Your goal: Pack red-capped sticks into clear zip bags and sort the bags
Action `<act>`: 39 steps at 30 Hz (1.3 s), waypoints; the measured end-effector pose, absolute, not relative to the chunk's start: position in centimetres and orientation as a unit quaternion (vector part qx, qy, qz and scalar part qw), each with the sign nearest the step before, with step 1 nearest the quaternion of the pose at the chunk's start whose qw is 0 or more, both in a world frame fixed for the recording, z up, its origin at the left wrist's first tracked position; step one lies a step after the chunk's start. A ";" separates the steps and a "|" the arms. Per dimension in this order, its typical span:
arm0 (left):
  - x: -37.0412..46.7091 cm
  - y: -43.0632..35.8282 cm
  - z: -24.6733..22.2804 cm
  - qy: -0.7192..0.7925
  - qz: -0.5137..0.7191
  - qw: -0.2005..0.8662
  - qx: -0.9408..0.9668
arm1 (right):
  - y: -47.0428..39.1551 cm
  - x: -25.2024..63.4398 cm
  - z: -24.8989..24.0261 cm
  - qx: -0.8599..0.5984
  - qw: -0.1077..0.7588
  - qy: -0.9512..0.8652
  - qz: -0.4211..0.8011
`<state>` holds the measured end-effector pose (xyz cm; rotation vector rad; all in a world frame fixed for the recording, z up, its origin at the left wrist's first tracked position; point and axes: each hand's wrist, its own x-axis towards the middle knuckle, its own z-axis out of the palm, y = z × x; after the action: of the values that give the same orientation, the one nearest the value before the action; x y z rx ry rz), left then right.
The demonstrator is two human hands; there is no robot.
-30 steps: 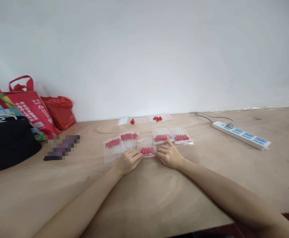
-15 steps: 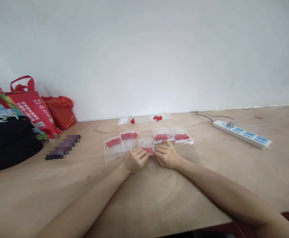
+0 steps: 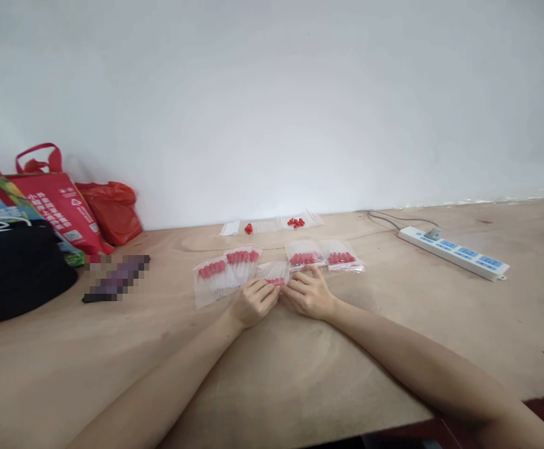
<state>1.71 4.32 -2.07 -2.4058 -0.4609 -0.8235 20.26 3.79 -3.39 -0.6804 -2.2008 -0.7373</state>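
Observation:
Between my hands lies a small clear plastic bag (image 3: 272, 270) of thin white sticks with red heads. My left hand (image 3: 253, 304) is closed on its near left edge, fingers bent. At the near right edge, my right hand (image 3: 310, 295) pinches the same bag. The fingers partly cover the red heads. Beyond my left hand, two similar bags, a left one (image 3: 212, 279) and a right one (image 3: 242, 265), lie overlapping with red heads showing. Past my right hand are a bag with red heads (image 3: 305, 252) and a small stack of such bags (image 3: 343, 257).
Near the wall, a clear bag with a few red pieces (image 3: 248, 229) adjoins another with several red pieces (image 3: 296, 222). A white power strip (image 3: 453, 252) lies right. At left are a black cloth item (image 3: 17, 271), a red shopping bag (image 3: 59, 206) and a pixelated dark object (image 3: 117, 279).
My hands have come slightly closer together at the bag's near edge, and fewer of its red heads show. The whole view has shifted a little.

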 end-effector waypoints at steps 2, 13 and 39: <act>1.7 4.3 -2.1 -0.172 -0.308 0.272 -0.895 | 3.7 20.2 -3.4 -0.267 0.352 -0.849 -0.288; 1.7 4.1 -1.6 -0.143 -0.332 0.309 -0.879 | 3.6 20.3 -3.0 -0.242 0.382 -0.839 -0.303; -1.3 3.9 -0.9 -0.399 -0.329 -0.125 -0.847 | 4.1 23.1 -2.7 -0.287 0.431 -0.852 0.070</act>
<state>-1.26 3.87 -0.85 -2.8950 -1.3660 -1.1246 23.11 4.14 -2.71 -0.7164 -2.1253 0.1740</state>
